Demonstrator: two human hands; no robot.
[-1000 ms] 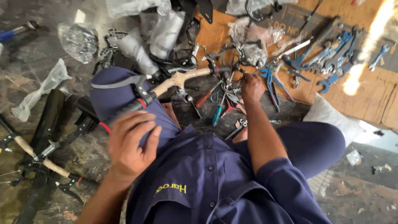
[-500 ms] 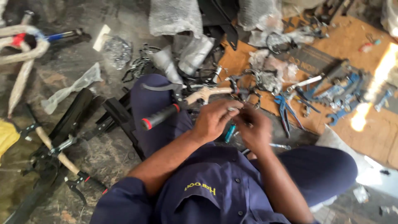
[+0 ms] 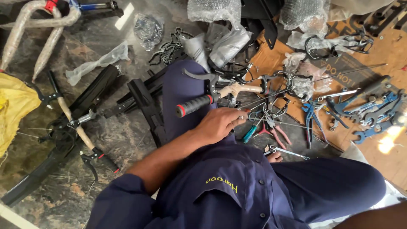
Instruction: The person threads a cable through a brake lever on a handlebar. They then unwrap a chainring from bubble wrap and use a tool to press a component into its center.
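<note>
- Black rubber, ringed in red at its end, covers the grip of the tan handlebar (image 3: 212,98) that lies across the person's blue-trousered thigh; this bar is the landmark for the rest.
- The left hand (image 3: 220,124) sits just below the bar, its fingers curled together at the tips, pinching a thin steel cable (image 3: 296,124) that runs off to the right.
- The right hand (image 3: 274,157) shows only as a few fingertips, further below the bar and mostly hidden by the blue shirt; whether it grips anything cannot be told.
- A teal-handled tool (image 3: 249,134) and red-handled pliers (image 3: 276,135) lie just right of the left hand, below the bar's far end.
- Blue spanners (image 3: 373,111) are spread on brown cardboard (image 3: 369,55), well right of the bar.
- Bubble-wrapped parts (image 3: 214,10) lie above the bar.
- A second handlebar with a black grip (image 3: 80,131) lies on the dark stone floor, well left of it.
</note>
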